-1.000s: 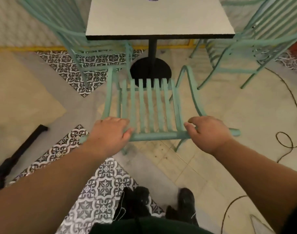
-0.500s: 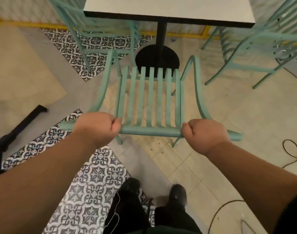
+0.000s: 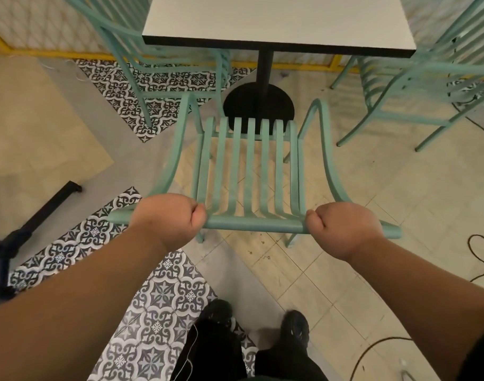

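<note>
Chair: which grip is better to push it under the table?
Left, just barely. Both grips hold the back rail of the chair, but the left grip sits slightly nearer its middle than the right grip. Using both looks steadier.

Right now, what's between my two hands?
Only a bare stretch of the chair's top rail, gripped by left hand and right hand, in the head view.

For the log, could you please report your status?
Hands: left hand, right hand grip teal slatted chair by top rail. Chair faces table. Black pedestal base ahead.
</note>
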Action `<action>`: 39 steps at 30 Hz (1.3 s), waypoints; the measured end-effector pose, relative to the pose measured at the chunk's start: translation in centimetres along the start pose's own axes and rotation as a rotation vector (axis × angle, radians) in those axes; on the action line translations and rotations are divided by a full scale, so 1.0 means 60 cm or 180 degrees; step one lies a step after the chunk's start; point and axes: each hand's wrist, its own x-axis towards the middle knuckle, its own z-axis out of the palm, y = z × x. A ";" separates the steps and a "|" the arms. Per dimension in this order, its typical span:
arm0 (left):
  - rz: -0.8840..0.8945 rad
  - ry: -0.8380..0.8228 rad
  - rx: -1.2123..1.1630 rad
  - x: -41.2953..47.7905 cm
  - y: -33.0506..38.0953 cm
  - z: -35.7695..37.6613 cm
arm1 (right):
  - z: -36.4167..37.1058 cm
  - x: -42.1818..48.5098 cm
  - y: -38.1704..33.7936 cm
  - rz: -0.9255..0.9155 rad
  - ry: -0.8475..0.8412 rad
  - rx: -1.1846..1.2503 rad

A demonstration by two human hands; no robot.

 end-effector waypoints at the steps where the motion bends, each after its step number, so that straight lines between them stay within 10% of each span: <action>1: 0.0013 0.0004 -0.0007 0.003 0.001 -0.001 | 0.001 0.003 0.002 0.0004 0.0034 -0.0002; 39: 0.0163 0.0339 0.0102 0.294 0.002 -0.077 | -0.082 0.285 0.097 -0.0200 0.0530 -0.0267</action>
